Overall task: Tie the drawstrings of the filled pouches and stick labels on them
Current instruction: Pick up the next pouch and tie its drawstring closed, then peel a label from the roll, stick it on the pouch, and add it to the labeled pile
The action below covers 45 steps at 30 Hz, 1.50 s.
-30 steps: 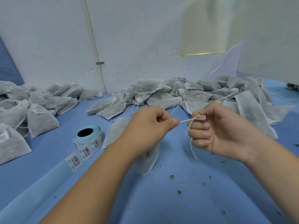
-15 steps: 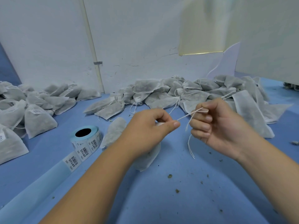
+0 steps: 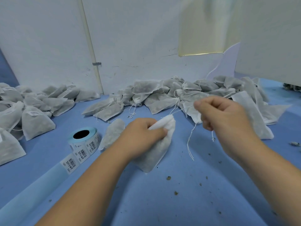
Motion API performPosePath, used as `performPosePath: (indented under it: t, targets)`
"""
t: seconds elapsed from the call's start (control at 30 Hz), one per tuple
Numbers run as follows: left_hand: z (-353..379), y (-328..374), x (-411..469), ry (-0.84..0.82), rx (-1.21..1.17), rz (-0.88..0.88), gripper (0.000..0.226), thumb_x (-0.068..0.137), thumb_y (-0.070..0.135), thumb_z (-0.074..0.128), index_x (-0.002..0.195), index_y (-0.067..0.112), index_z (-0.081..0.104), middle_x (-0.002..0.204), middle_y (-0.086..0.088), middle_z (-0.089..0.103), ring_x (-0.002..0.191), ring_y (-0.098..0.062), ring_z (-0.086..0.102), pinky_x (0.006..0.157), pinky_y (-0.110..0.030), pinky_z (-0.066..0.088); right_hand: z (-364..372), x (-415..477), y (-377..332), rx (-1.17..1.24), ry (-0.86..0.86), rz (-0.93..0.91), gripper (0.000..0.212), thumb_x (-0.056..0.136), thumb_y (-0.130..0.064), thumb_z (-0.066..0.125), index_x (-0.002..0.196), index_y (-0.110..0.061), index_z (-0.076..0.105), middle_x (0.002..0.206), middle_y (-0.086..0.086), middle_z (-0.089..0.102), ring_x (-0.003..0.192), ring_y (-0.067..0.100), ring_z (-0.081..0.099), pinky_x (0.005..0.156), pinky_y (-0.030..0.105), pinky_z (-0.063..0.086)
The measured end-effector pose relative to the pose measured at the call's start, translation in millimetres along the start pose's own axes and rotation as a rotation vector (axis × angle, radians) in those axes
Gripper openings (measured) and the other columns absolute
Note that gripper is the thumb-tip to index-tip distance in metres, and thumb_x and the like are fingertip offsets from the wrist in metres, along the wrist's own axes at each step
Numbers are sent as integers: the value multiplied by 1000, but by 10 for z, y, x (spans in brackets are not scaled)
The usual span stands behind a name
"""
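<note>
The left grip [image 3: 145,134] now clenches the pouch [image 3: 156,154] neck; the right grip [image 3: 223,118], pinching the string [image 3: 188,144], has pulled it shut; knot likely next.

**Site type:** small hand-packing workshop, seen at bench level.

- Work surface: flat matte blue bench top [image 3: 179,201], running back to the wall.
- Open stock: heap of white non-woven fabric pouches [image 3: 162,95] filled with dark dried matter, white drawstrings loose, along the wall from centre to right.
- Labelled stock: second heap of filled white pouches [image 3: 35,121] at left, several bearing small white printed labels.
- Consumable: roll of white barcode stickers on pale blue backing [image 3: 84,137], its strip unrolled toward the near left.
- Residue: brown crumbs of dried plant matter [image 3: 168,177] scattered on the bench top.
- Shell: bare white plastered wall [image 3: 130,38], cracked, with a white conduit pipe [image 3: 89,46] clipped upright to it.
</note>
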<state>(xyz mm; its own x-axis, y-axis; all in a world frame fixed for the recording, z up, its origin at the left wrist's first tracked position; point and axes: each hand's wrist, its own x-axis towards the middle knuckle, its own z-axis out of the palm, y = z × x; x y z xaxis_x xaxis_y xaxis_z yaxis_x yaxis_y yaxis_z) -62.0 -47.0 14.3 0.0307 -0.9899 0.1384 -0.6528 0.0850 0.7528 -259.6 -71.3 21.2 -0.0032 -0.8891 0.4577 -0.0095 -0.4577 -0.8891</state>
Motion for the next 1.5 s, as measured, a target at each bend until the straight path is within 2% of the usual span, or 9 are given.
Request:
performPosePath:
  t: [0.17, 0.27, 0.43, 0.77, 0.97, 1.07, 1.2, 1.37, 1.5]
  targets:
    - [63, 53, -8, 59, -195, -32, 14, 86, 37, 64, 75, 30, 69, 63, 15, 63, 58, -4, 57, 61, -25, 42, 204, -188, -2, -433, -204, -397, 15, 81, -17, 71, 69, -24, 65, 58, -11, 45, 56, 4, 43, 56, 11, 33]
    - [90, 106, -23, 49, -279, -38, 20, 84, 31, 62, 84, 11, 65, 67, 5, 58, 62, -11, 54, 65, -30, 42, 235, -228, 62, -700, -277, -515, 10, 82, -18, 71, 74, -22, 66, 64, -15, 46, 61, -1, 44, 59, 16, 34]
    - [104, 183, -41, 52, -390, -63, 23, 84, 25, 61, 84, 2, 62, 71, -1, 55, 66, -13, 50, 66, -32, 40, 236, -251, 91, -740, -262, -558, 9, 85, -25, 62, 78, -23, 67, 69, -16, 45, 61, -7, 38, 58, 29, 41]
    - [16, 142, -41, -98, -778, -173, 12, 90, 10, 61, 86, 4, 70, 84, -15, 72, 78, -26, 70, 74, -36, 56, 153, -211, 108, -682, -298, -480, 25, 88, -19, 66, 108, -32, 73, 82, -10, 52, 66, 4, 48, 61, 26, 44]
    - [-10, 107, -79, 7, -610, -209, 13, 85, 10, 62, 87, 4, 73, 82, -15, 69, 77, -26, 63, 76, -37, 46, 283, -239, 75, -274, -229, -196, 22, 84, -15, 67, 89, -37, 70, 81, -12, 58, 60, 5, 51, 61, 10, 38]
    - [-1, 95, -181, 33, -401, -182, 17, 78, 21, 66, 80, 3, 68, 73, -6, 63, 69, -18, 57, 70, -33, 40, 353, -236, 92, -128, -126, 4, 5, 81, -28, 69, 83, -30, 65, 77, -13, 62, 61, 11, 54, 57, 19, 42]
    - [-32, 80, -348, 18, -274, -150, 11, 79, 22, 65, 72, 14, 65, 67, 0, 59, 63, -14, 54, 62, -29, 39, 444, -312, 155, -106, -179, 162, 10, 81, -28, 73, 82, -23, 64, 73, -8, 61, 62, 15, 55, 58, 28, 42]
    - [-353, -30, -555, 174, -208, -220, 9, 80, 23, 63, 73, 17, 63, 68, 1, 57, 63, -15, 53, 62, -29, 36, 608, -427, 113, -71, -314, 212, 16, 88, -29, 65, 77, -17, 65, 60, -10, 58, 49, 10, 52, 47, 20, 42]
    - [-887, -260, -717, 462, -281, -333, 18, 81, 23, 62, 64, 17, 61, 64, 0, 61, 63, -21, 55, 61, -30, 38, 840, -598, 148, -241, -460, 120, 15, 88, -24, 64, 74, -20, 64, 60, -12, 54, 54, 7, 46, 57, 22, 42]
